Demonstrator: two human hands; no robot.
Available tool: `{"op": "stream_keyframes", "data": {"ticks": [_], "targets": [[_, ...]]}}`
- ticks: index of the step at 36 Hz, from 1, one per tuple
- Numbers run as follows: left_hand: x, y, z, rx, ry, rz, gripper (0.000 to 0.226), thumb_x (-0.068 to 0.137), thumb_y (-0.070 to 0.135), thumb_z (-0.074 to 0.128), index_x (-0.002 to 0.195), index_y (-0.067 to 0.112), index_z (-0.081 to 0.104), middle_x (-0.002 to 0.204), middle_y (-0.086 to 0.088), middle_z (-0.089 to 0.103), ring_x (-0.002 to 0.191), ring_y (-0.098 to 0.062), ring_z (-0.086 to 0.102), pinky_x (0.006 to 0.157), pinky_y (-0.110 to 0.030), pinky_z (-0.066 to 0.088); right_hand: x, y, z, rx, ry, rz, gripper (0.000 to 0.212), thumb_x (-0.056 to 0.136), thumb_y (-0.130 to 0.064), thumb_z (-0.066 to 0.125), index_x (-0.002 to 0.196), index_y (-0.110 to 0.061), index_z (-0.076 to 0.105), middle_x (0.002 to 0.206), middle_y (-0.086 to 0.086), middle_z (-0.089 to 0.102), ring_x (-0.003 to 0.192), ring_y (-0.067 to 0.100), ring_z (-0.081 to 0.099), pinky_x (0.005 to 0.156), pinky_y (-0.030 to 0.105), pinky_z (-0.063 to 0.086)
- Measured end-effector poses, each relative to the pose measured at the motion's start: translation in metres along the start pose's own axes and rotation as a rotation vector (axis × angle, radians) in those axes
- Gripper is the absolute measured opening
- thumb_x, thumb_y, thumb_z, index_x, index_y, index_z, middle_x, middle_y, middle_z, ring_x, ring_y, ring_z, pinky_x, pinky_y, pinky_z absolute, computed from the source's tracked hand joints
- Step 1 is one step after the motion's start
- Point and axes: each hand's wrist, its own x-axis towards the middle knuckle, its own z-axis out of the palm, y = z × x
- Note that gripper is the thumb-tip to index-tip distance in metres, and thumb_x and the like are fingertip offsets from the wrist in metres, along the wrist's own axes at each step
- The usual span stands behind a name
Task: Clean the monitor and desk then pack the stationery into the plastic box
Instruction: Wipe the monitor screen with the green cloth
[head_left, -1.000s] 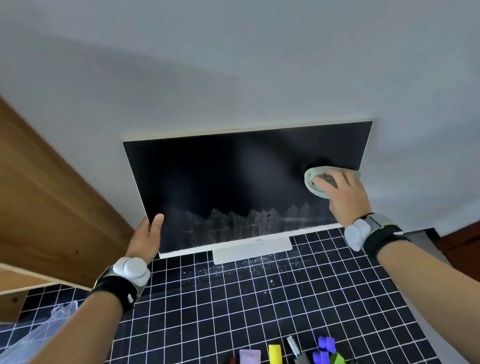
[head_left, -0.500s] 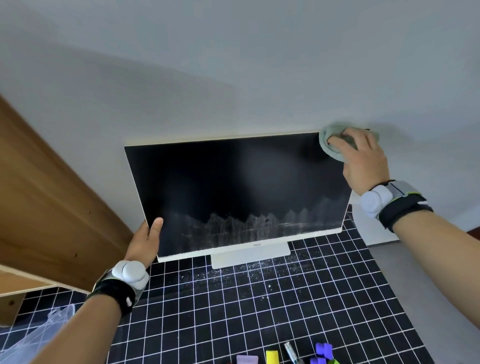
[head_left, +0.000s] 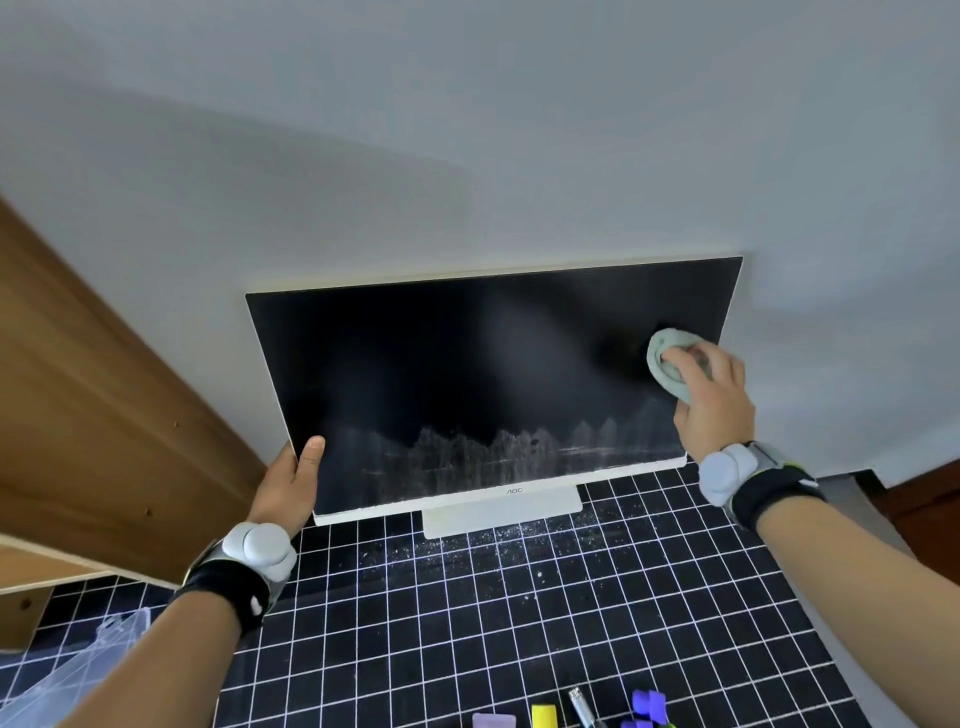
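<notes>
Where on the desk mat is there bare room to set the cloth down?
Bare: the grid mat between the white dust under the monitor stand and the stationery at the near edge. Crowded: that near edge, and the near-left corner with the plastic box.

My left hand (head_left: 289, 486) grips low at the left, thumb extended upward; my right hand (head_left: 714, 397) is raised, fingers curled. Both forearms reach forward, wrists banded.

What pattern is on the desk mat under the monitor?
The desk mat is black with a white square grid, seen in the head view, below the monitor.
</notes>
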Motion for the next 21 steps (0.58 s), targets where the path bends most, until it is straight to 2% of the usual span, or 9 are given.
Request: {"op": "stream_keyframes", "data": {"ticks": [9,14,21], "targets": [[-0.001,0.001,0.001,0.010,0.008,-0.017,0.054,0.104,0.045,0.037,0.141,0.007,0.048,0.144,-0.013,0.052,0.138,-0.030,0.042,0.111,-0.036,0.028,0.009,0.012,-0.014,-0.054,-0.040,-0.103,0.069,0.065,0.018,0.060,0.122,-0.020,0.062,0.130,0.006,0.049,0.121,0.036,0.042,0.057,0.045,0.055],[0.000,0.001,0.000,0.020,0.002,-0.040,0.055,0.104,0.047,0.037,0.135,0.005,0.051,0.140,-0.016,0.054,0.134,-0.033,0.045,0.109,-0.038,0.030,0.044,-0.001,-0.043,-0.031,0.044,-0.098,0.068,0.071,0.015,0.053,0.126,-0.024,0.060,0.135,0.004,0.048,0.124,0.034,0.038,0.063,0.042,0.051],[-0.001,0.003,0.000,0.026,0.008,-0.027,0.057,0.103,0.048,0.036,0.135,0.004,0.051,0.140,-0.016,0.054,0.133,-0.034,0.045,0.111,-0.041,0.030,0.060,-0.007,-0.054,-0.017,0.105,-0.113,0.069,0.072,0.014,0.050,0.128,-0.025,0.056,0.136,0.001,0.045,0.126,0.032,0.037,0.062,0.040,0.049]]}}
